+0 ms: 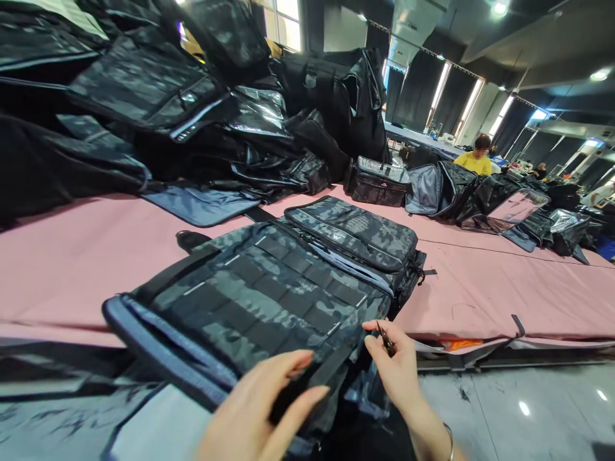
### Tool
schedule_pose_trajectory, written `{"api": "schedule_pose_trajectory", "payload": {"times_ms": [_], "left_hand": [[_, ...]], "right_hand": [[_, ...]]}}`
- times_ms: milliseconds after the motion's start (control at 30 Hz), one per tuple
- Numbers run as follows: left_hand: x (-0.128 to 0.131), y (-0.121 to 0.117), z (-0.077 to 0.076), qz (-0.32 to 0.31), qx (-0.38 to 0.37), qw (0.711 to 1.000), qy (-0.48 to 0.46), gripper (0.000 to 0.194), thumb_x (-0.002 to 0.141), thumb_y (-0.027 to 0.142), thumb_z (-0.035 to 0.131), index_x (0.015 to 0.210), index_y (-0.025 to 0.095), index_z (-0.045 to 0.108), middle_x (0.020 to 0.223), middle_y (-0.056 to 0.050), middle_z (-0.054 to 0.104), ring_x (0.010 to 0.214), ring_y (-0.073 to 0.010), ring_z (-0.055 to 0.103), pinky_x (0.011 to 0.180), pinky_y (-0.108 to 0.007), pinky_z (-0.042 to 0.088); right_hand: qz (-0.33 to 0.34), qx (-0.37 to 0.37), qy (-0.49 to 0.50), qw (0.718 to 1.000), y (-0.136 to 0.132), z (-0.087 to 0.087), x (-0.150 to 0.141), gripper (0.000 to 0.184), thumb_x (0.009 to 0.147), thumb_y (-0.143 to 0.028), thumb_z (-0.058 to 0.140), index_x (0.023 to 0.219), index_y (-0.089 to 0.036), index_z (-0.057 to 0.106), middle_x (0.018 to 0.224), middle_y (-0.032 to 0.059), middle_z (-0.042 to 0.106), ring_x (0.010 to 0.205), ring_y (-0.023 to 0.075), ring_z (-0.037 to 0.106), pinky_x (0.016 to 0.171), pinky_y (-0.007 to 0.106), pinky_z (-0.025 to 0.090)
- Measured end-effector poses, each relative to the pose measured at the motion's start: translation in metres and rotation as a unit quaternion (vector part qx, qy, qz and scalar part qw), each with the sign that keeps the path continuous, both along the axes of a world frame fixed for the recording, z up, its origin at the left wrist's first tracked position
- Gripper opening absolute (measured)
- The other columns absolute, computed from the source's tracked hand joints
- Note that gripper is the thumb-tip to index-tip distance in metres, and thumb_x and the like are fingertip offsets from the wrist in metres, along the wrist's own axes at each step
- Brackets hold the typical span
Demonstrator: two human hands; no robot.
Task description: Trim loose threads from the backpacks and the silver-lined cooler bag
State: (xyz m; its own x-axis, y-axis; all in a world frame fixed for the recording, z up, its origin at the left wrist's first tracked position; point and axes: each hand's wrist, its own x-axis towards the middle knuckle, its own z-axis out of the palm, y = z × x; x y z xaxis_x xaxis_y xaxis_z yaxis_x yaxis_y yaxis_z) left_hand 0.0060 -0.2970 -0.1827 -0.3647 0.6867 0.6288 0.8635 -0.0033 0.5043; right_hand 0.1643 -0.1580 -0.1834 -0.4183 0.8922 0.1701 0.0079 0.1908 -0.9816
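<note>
A dark camouflage backpack [269,291] lies on the pink-covered table in front of me, its webbing-strapped panel facing up. Its unzipped edge toward the left shows a blue-grey lining. At the near side of the bag my left hand [264,403] hovers with thumb and fingers apart and nothing visible between them; whether it touches the fabric I cannot tell. My right hand [396,365], beside the bag's right edge, is closed around small dark thread snips [385,339], whose tip points up past the fingers. Its thumb and forefinger are close to the bag's edge.
A tall heap of black and camouflage bags [144,96] rises at the back left of the pink table [480,288]. More bags [442,186] line its far edge on the right. A person in yellow [475,160] is behind them. Tiled floor [504,403] shows at the lower right.
</note>
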Motion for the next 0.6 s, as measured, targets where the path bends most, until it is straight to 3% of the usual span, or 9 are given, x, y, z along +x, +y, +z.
{"api": "schedule_pose_trajectory", "payload": {"times_ms": [100, 200, 333, 467, 600], "left_hand": [[0.022, 0.029, 0.006, -0.018, -0.002, 0.996, 0.092, 0.035, 0.090, 0.048, 0.046, 0.103, 0.020, 0.064, 0.089, -0.004, 0.072, 0.074, -0.0160, 0.069, 0.069, -0.022, 0.054], [0.026, 0.038, 0.003, -0.026, 0.007, 0.997, 0.068, 0.030, 0.092, 0.038, 0.044, 0.093, 0.020, 0.068, 0.080, -0.002, 0.072, 0.068, -0.0140, 0.068, 0.066, -0.020, 0.053], [0.027, 0.025, 0.006, -0.048, 0.002, 0.989, -0.143, 0.028, 0.086, 0.042, 0.053, 0.076, 0.021, 0.069, 0.063, 0.001, 0.068, 0.053, -0.0122, 0.062, 0.057, -0.019, 0.050], [0.027, 0.010, 0.014, 0.024, -0.001, 0.918, -0.395, 0.033, 0.075, 0.054, 0.062, 0.070, 0.021, 0.067, 0.054, 0.002, 0.061, 0.047, -0.0132, 0.054, 0.047, -0.021, 0.047], [0.025, 0.010, 0.021, 0.007, -0.073, 0.887, -0.456, 0.035, 0.065, 0.054, 0.070, 0.073, 0.020, 0.069, 0.058, -0.001, 0.066, 0.058, -0.0175, 0.060, 0.063, -0.025, 0.053]], "right_hand": [[-0.003, -0.008, -0.013, 1.000, -0.002, -0.011, -0.007, 0.017, 0.078, -0.027, 0.063, 0.091, -0.018, 0.070, 0.073, -0.0002, 0.060, 0.058, 0.0111, 0.044, 0.056, 0.022, 0.039], [-0.009, -0.008, -0.016, 1.000, -0.005, -0.024, -0.008, 0.017, 0.079, -0.027, 0.062, 0.092, -0.018, 0.069, 0.076, 0.0006, 0.062, 0.061, 0.0125, 0.048, 0.058, 0.023, 0.040], [-0.003, 0.005, -0.005, 1.000, -0.008, -0.032, -0.010, 0.017, 0.080, -0.026, 0.060, 0.092, -0.019, 0.069, 0.077, 0.0011, 0.065, 0.063, 0.0136, 0.051, 0.058, 0.024, 0.041], [-0.021, 0.017, -0.010, 1.000, -0.006, -0.034, -0.012, 0.015, 0.083, -0.027, 0.058, 0.090, -0.019, 0.068, 0.077, 0.0008, 0.065, 0.062, 0.0129, 0.051, 0.059, 0.023, 0.041], [-0.013, 0.010, 0.000, 1.000, -0.008, -0.032, -0.008, 0.017, 0.084, -0.029, 0.059, 0.096, -0.018, 0.066, 0.085, 0.0021, 0.065, 0.069, 0.0137, 0.055, 0.064, 0.024, 0.045]]}}
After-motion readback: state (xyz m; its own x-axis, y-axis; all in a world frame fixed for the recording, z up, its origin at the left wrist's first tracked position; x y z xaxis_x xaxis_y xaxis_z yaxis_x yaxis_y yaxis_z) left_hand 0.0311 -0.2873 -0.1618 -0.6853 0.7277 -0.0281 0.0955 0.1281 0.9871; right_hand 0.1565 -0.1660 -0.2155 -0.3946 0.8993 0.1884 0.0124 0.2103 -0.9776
